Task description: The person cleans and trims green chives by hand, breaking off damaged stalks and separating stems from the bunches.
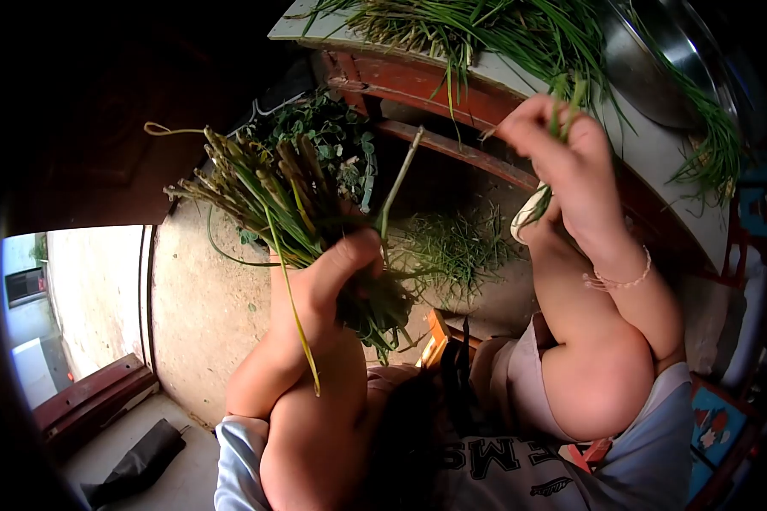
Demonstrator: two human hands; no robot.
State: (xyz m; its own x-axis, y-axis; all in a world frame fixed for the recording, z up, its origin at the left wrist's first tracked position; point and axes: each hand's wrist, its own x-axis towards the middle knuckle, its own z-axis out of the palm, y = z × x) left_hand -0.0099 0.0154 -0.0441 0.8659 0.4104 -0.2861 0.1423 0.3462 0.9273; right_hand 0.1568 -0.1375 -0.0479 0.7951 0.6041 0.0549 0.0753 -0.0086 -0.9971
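One thick bundle of long, thin green stalks [268,192] sits in the left hand [337,277], fingers wrapped around it, above the pale floor [187,294]. The blurred right hand [567,157] pinches a small green tuft [562,106] beside the red wooden table with a white top [635,140], which bears loose green stalks [516,38] and a shiny round metal basin [656,72].

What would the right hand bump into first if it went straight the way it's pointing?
Probably the long green leaves on the white tabletop, though the right hand's height is hard to tell.
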